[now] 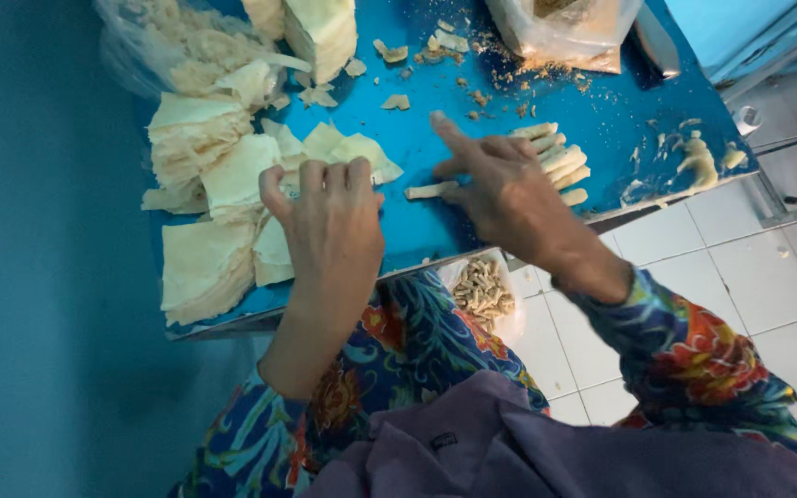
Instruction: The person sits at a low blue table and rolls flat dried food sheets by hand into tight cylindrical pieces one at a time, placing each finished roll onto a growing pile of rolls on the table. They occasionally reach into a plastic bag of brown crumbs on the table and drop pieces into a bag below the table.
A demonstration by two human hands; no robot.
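My left hand (329,217) rests with curled fingers on the edge of thin pale wrapper sheets (232,175) stacked on a blue table (509,101). Its fingertips touch a triangular wrapper (357,150). My right hand (500,189) presses on a small rolled piece (426,191) with the index finger stretched out. Just beyond that hand lies a row of finished pale rolls (560,161).
More wrapper stacks (200,267) lie at the left edge. A plastic bag of shredded filling (177,41) sits at the back left, another bag (560,32) at the back right. Crumbs and scraps (703,161) litter the table. A bag of rolls (483,290) sits below the table edge. White tiled floor (749,277) lies to the right.
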